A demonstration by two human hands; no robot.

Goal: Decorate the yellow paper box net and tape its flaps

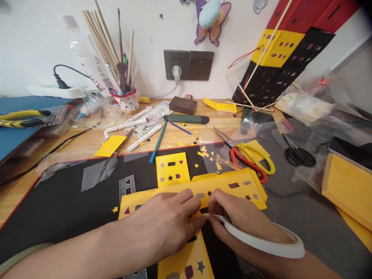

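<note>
A cross-shaped yellow cardboard sheet with cut-out stars, triangles and other shapes lies flat on the black mat. My left hand, a ring on one finger, rests over its middle, thumb and finger pinching the loose end of white tape. Around my right hand hangs the roll of white tape; its fingers are closed on the strip near the roll. Between my fingertips the strip is short and lies close to the sheet's edge. A metal stencil ruler shows partly from under the cardboard.
Red-and-yellow scissors lie beyond the sheet among yellow scraps, with black scissors to the right. A cup of brushes and sticks stands at the wall. Stacked red, yellow and black boxes rise at the back right.
</note>
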